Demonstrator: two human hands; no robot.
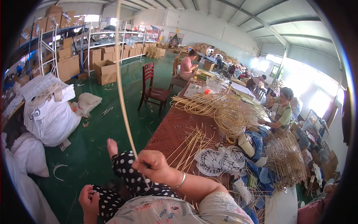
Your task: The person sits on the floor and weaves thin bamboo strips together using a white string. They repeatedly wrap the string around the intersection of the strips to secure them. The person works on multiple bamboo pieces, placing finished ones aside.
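Strip [120, 86] pinched in the right hand [154, 168]
Left hand [89, 203] curled by the pants [125, 168], can't tell if it's gripping

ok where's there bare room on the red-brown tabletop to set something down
The red-brown tabletop has a bare patch along its left edge, bordered on the right by loose straw-coloured sticks and beyond by looped straw-coloured canes. Its right side is crowded: a black-and-white butterfly-patterned sheet, crumpled blue cloth, a dense bundle of thin sticks.

Pale strip [122, 97] in right fingers [145, 158]
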